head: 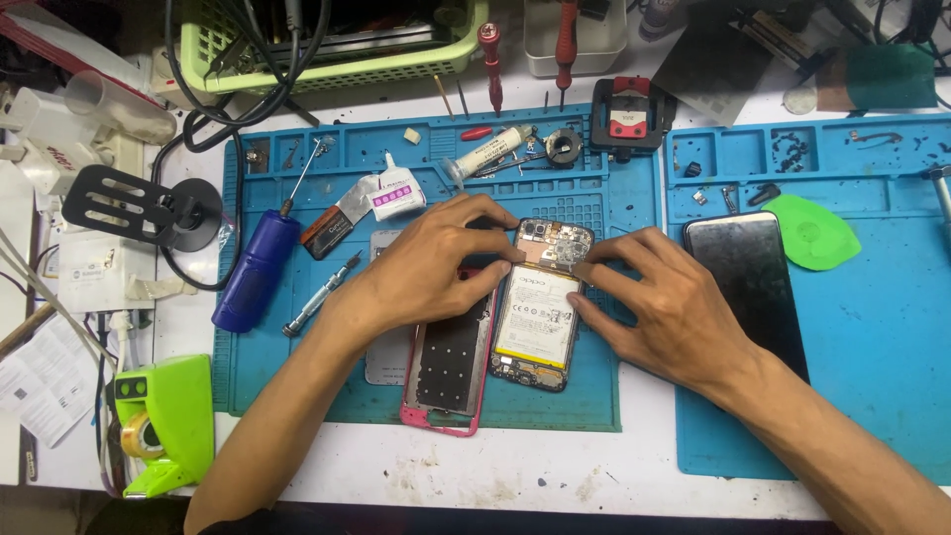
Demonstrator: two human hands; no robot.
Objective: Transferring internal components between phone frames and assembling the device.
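Opened phone (538,315): lies back-up, battery and boards bare, near the middle of the left blue mat (297,396), its camera end toward 12 o'clock.
Left hand (436,260): comes in from 7 o'clock; fingers curled, tips pressing the phone's upper edge, grasping nothing.
Right hand (662,302): comes in from 4 o'clock; fingers bent, tips on the phone's upper right side, thumb against its right edge, nothing gripped.
Pink frame (446,381): just beside the phone at 9 o'clock, partly under the left wrist.
Dark phone (748,277): at 3 o'clock, face-down or screen dark, I cannot tell which, on the right blue mat (872,376).
Green pick (814,232): touching the dark phone's upper right.
Blue screwdriver (256,272): at 9 o'clock, well apart.
Glue tube (490,151): at 12 o'clock.
Green tape dispenser (163,421): at 8 o'clock, off the mat.
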